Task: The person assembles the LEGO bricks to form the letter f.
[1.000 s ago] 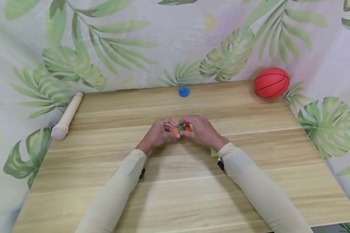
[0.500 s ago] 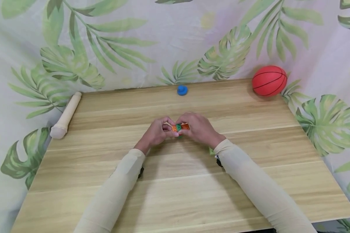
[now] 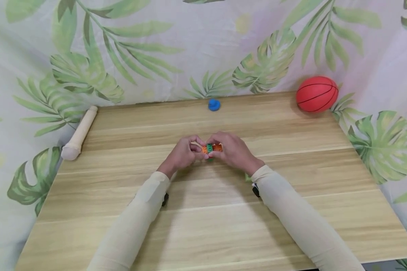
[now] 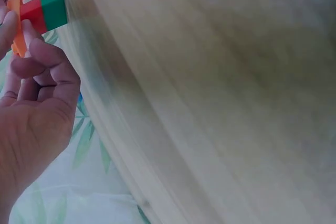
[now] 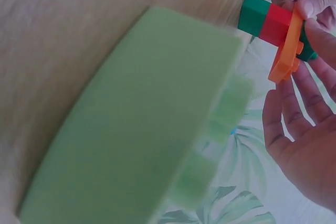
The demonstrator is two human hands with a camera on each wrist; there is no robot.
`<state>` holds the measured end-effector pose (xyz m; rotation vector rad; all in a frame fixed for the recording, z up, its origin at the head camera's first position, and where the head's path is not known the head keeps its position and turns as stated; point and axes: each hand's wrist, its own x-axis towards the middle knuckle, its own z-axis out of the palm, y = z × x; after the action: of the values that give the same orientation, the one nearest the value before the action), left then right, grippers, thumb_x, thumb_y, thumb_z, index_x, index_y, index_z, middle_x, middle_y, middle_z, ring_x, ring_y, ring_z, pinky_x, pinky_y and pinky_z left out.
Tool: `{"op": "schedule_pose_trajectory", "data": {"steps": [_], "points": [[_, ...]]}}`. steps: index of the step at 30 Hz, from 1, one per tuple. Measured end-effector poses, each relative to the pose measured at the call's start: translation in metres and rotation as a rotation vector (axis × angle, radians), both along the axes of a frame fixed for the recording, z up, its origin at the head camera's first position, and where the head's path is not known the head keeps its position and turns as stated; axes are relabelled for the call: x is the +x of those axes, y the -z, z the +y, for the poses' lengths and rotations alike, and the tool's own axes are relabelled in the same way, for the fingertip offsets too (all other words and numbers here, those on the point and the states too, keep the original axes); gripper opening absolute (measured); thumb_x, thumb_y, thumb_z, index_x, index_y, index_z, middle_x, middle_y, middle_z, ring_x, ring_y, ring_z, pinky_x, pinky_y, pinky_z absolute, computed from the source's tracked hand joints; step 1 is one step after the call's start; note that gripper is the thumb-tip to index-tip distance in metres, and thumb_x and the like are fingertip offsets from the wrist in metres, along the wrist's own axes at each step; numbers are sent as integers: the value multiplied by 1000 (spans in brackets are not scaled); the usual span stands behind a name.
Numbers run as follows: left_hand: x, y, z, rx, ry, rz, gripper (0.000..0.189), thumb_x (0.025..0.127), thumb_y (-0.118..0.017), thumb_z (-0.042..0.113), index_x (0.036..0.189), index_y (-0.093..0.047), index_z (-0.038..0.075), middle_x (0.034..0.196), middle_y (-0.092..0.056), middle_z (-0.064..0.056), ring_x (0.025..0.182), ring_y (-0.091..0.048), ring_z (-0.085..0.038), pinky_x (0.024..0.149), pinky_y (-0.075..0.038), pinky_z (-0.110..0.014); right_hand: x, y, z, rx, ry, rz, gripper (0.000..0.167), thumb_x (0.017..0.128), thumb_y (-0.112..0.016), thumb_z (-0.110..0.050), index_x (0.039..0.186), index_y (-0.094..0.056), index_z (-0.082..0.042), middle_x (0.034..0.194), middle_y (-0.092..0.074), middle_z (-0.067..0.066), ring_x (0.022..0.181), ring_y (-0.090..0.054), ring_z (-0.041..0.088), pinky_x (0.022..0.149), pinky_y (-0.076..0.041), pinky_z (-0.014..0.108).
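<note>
Both hands meet over the middle of the table on a small stack of toy building bricks. In the head view, my left hand (image 3: 183, 152) pinches the left end of a long orange brick (image 3: 204, 149) between thumb and forefinger. From the other side, my right hand (image 3: 235, 150) pinches the green brick (image 3: 209, 148) that sits across the orange one's studs. The right wrist view shows a red brick (image 5: 275, 23) beneath the orange one, with another green brick (image 5: 253, 15) below it. The left wrist view also has this lower green brick (image 4: 54, 10), held close over the tabletop.
A light green brick (image 3: 248, 177) lies by the right wrist, large and blurred in the right wrist view. At the table's back edge are a blue rubber duck (image 3: 214, 105) and a red ball (image 3: 317, 94). A beige toy microphone (image 3: 79, 133) lies along the left edge.
</note>
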<state>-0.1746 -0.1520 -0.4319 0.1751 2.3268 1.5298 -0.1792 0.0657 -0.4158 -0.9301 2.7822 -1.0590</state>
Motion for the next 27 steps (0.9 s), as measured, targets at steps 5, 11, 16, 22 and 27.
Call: {"op": "schedule_pose_trajectory", "data": {"steps": [5,11,16,22,27], "points": [[-3,-1,3,5,-7,-11,29,91,-87,7,113,-68,8,89,-75,-7,72,-59,-17,57,-39,-24,3,-5,8,-20,-18,-44,33,93,-86,-16,124,-76,-11,128,-77,7,118,-71,26,105,-57,46],[-4,-4,4,12,-12,-27,31,90,-87,5,115,-69,5,92,-77,-9,61,-53,-13,51,-39,-23,15,-9,37,55,-40,-138,57,99,-79,-20,151,-59,-9,155,-61,13,148,-53,35,124,-41,56],[-5,-3,5,2,-13,-44,34,89,-88,8,118,-69,6,92,-77,-7,63,-51,-12,50,-36,-23,28,-8,77,124,-41,-214,67,97,-82,-24,154,-53,-4,154,-58,19,146,-53,40,121,-43,60],[-4,-3,1,-29,-24,-34,30,90,-88,10,114,-70,12,95,-77,-7,70,-56,-15,52,-36,-24,45,0,112,202,-99,-258,70,87,-92,-26,143,-61,2,140,-64,21,130,-61,37,113,-49,57],[-2,-1,-1,-19,-15,-31,30,90,-87,10,114,-69,10,93,-77,-7,70,-57,-16,51,-34,-24,53,6,118,218,-78,-274,50,86,-92,-17,129,-70,-3,128,-66,15,112,-63,26,101,-54,48]]}}
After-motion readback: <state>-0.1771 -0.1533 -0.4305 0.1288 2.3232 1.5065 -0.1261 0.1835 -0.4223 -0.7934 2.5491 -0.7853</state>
